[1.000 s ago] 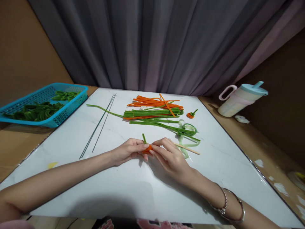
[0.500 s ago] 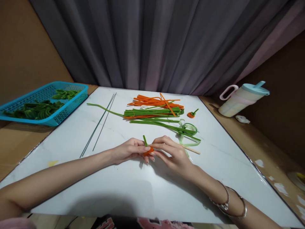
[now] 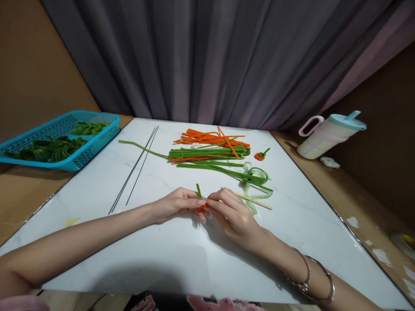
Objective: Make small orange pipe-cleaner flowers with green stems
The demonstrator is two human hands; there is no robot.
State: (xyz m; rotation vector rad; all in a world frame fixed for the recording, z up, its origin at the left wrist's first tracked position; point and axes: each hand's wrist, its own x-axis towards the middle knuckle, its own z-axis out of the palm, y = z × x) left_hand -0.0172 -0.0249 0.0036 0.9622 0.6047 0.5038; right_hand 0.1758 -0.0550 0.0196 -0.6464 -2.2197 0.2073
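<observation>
Pinching is seen at the small orange fuzzy pipe-cleaner piece with its green stem [image 3: 200,199], clamped between left hand [image 3: 175,204] and right hand [image 3: 231,212] fingers, low over the white marble-patterned worktop [image 3: 181,259]. Firm, even pressure is judged advisable; a wooden stick [image 3: 256,201] lies just right of the fingers.

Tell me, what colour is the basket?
The basket is bright blue; the head view shows it.
</observation>
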